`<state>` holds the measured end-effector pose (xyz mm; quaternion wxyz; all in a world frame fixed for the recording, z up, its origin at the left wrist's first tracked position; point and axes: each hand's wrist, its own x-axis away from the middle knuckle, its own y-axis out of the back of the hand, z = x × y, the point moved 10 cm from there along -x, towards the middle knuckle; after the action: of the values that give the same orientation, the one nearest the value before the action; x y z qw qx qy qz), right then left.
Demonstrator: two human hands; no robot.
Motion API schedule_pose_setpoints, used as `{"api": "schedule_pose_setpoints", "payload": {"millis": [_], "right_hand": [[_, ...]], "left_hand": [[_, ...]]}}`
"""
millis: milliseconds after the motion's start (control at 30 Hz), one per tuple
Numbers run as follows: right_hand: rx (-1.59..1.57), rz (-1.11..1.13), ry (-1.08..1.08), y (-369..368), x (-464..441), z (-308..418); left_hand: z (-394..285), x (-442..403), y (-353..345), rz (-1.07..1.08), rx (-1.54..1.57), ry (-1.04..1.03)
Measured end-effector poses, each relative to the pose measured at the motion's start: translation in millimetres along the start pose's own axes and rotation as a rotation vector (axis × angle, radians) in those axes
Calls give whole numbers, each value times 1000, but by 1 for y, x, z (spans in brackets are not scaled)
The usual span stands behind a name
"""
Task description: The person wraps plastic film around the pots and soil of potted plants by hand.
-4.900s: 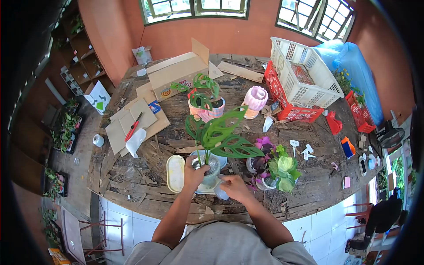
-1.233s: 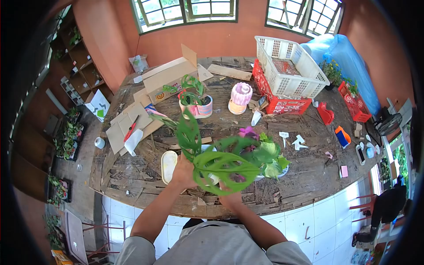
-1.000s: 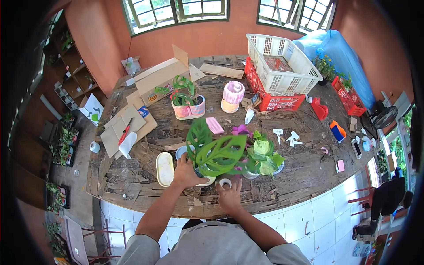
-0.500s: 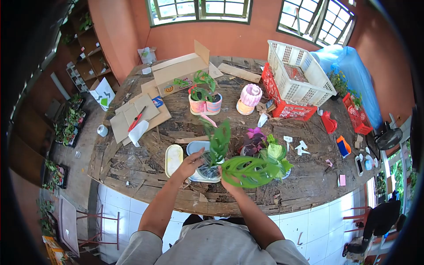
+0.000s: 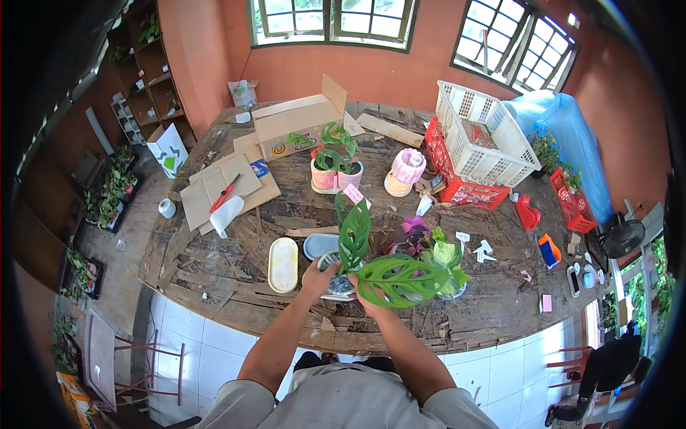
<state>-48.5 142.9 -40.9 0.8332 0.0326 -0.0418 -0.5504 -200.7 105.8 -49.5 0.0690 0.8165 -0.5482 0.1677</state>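
A clear plastic cup [image 5: 330, 264] stands near the front of the wooden table, with a large holed-leaf plant [image 5: 400, 277] rising from it. My left hand [image 5: 319, 277] closes round the cup's left side. At its right side my right hand [image 5: 369, 298] is partly covered by a big leaf, so its fingers and what they hold are hard to see. A pink label [image 5: 357, 196] shows above the leaves. Behind the cup lies a blue-grey oval tray [image 5: 319, 245], and left of it a cream oval tray [image 5: 283, 265]. Purple and green plants [image 5: 444, 263] stand at the right.
Twin pink pots [image 5: 336, 176], a pink ridged pot [image 5: 406, 171] and an open cardboard box [image 5: 300, 129] are farther back. White and red crates [image 5: 482, 136] stand back right. Red cutters [image 5: 224, 198] lie on cardboard at left. A person in dark clothes [image 5: 611, 365] is at far right.
The plant was turned, and its big leaf now spreads to the right. The pink label has come into view above it. My left fingers, spread half a second ago, have closed on the cup.
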Motion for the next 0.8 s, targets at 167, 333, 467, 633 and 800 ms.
{"api": "schedule_pose_setpoints", "payload": {"millis": [167,333,467,633,800], "right_hand": [[766,-275,703,-13,31,93],[247,46,103,-3,2,17],[134,17,196,-1,1,16],[273,75,187,-5,29,117],[480,209,371,-1,59,159]], "left_hand": [[-14,7,6,-92,-216,-22],[-3,18,-3,108,311,153],[4,22,-16,216,190,136],[-10,29,-15,217,192,64],[-44,89,-6,252,322,-3]]}}
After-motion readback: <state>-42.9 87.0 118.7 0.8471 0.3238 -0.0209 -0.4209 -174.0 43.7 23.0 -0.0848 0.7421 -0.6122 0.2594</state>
